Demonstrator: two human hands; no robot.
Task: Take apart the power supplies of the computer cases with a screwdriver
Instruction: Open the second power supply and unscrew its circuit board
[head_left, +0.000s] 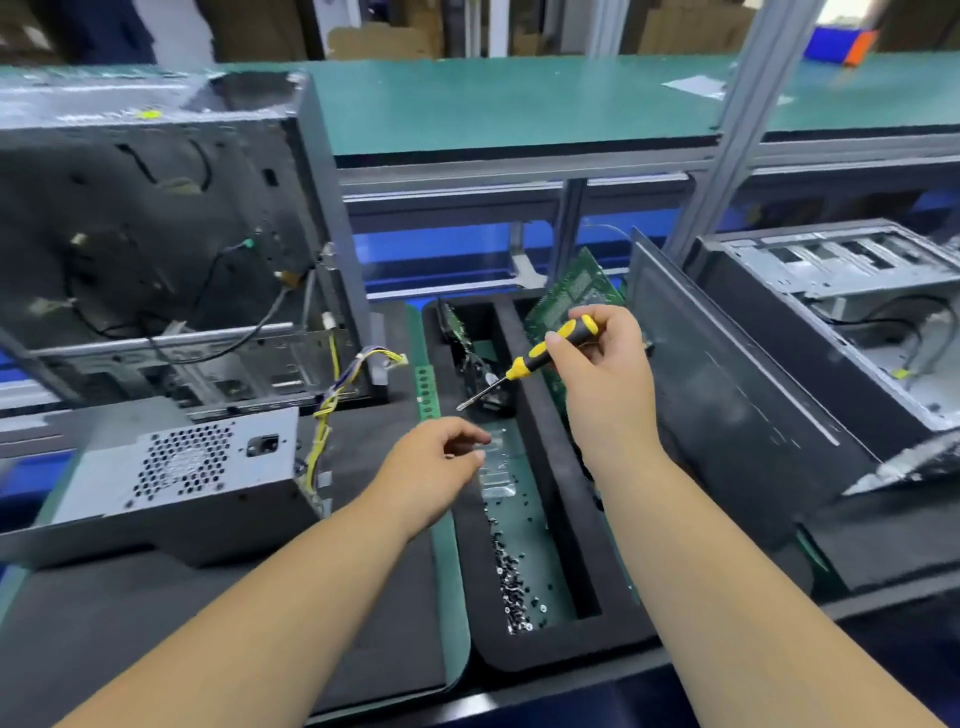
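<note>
A green workbench (519, 104) runs across a workshop, with dark foam mats laid over the near part. Over a black foam tray (545, 644) the right hand (602, 374) pinches the yellow-and-black screwdriver (545, 351) by its handle between thumb and fingertips, the tip angled down and left, free of any screw. The left hand (431, 467) hovers just above the tray's long compartment, fingers loosely curled toward the thumb; whether it pinches a screw cannot be told. Below it lies a heap of loose screws (511, 577), and circuit boards (571, 296) stand in the tray's far end. The power supply (208, 467) sits out of its case on the mat to the left, vent grille facing the person, its yellow wire bundle (332, 405) trailing toward the open computer case (156, 234) behind. A second case (841, 312) lies to the right. The step appears to be dropping a removed screw into the tray. Done well, the fingers release low over the heap so nothing bounces out, while the screwdriver tip stays clear of the boards.
</note>
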